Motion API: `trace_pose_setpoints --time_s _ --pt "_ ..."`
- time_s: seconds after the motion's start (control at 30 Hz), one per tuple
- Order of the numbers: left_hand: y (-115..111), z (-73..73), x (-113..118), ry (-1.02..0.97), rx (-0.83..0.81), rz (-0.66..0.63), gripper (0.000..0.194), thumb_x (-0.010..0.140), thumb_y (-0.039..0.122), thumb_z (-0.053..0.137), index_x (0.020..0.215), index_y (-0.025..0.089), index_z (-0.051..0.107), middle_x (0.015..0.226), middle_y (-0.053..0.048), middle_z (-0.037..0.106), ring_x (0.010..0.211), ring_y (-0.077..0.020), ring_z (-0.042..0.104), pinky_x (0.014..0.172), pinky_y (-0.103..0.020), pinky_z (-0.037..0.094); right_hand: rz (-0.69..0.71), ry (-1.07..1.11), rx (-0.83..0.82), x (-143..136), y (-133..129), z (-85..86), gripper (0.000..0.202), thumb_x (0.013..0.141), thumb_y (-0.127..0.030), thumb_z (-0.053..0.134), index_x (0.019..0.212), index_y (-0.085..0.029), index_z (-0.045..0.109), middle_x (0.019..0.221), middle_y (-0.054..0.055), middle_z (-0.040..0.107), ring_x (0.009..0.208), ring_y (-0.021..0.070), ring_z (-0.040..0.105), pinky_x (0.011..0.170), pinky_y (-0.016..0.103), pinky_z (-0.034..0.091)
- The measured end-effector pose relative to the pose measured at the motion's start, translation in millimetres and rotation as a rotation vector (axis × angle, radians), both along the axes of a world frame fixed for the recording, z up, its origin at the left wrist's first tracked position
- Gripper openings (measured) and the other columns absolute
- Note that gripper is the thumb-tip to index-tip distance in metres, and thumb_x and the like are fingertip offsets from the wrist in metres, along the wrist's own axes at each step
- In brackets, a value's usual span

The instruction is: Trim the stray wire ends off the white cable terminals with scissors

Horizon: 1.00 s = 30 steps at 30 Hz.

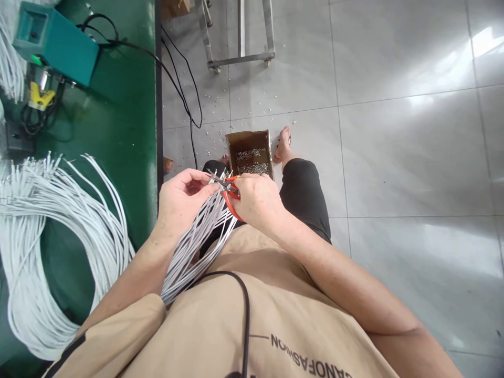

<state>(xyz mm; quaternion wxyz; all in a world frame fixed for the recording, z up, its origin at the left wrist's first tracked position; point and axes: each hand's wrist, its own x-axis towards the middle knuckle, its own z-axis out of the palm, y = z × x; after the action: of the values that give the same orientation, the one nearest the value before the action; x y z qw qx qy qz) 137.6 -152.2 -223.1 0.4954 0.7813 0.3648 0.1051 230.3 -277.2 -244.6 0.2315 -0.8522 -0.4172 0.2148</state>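
My left hand (183,197) is closed, thumb and fingers pinching the end of a white cable at the top of a bundle of white cables (200,231). The bundle runs down across my lap on the left. In my right hand (258,199) are small pliers or cutters (232,202) with orange-red handles, gripped with the fingers wrapped round. Their narrow metal jaws point left and lie at the cable ends beside my left fingertips. Whether the jaws touch a wire is too small to make out.
Below my hands an open cardboard box (249,142) holds small clippings, with more scattered on the floor. On the green table (129,121) at left lie coiled white cables (23,283) and a teal device (59,42). A black cord (183,97) hangs off its edge. A wheeled metal frame (242,58) stands ahead.
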Motion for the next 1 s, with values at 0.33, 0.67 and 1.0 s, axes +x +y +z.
trace_pose_setpoints --time_s 0.33,0.67,1.0 --pt "-3 1.1 -2 0.028 0.108 -0.02 0.014 0.069 0.028 0.073 0.078 0.018 0.066 0.076 0.0 0.068 0.068 -0.0117 0.058 0.068 -0.024 0.048 0.027 -0.049 -0.031 -2 0 1.0 0.023 0.086 -0.026 0.046 0.078 -0.015 0.065 0.079 0.009 0.067 0.076 0.0216 0.061 0.067 0.033 0.033" --pt "0 -2.3 -4 0.061 0.075 -0.01 0.018 0.07 0.033 0.073 0.082 0.02 0.072 0.08 -0.002 0.072 0.072 -0.0146 0.063 0.071 -0.026 0.051 -0.057 0.091 0.055 3 -2 -9.6 0.031 0.084 -0.039 0.051 0.072 -0.014 0.064 0.075 0.008 0.064 0.068 0.0181 0.057 0.061 0.03 0.035" --pt "1 -5.5 -4 0.02 -0.324 -0.041 0.023 0.069 0.038 0.075 0.079 0.018 0.072 0.069 -0.003 0.067 0.063 -0.0138 0.058 0.06 -0.025 0.047 -0.162 0.936 0.645 21 -3 3.3 0.015 0.079 -0.027 0.056 0.083 -0.016 0.066 0.067 -0.003 0.061 0.065 0.0099 0.055 0.064 0.023 0.043"
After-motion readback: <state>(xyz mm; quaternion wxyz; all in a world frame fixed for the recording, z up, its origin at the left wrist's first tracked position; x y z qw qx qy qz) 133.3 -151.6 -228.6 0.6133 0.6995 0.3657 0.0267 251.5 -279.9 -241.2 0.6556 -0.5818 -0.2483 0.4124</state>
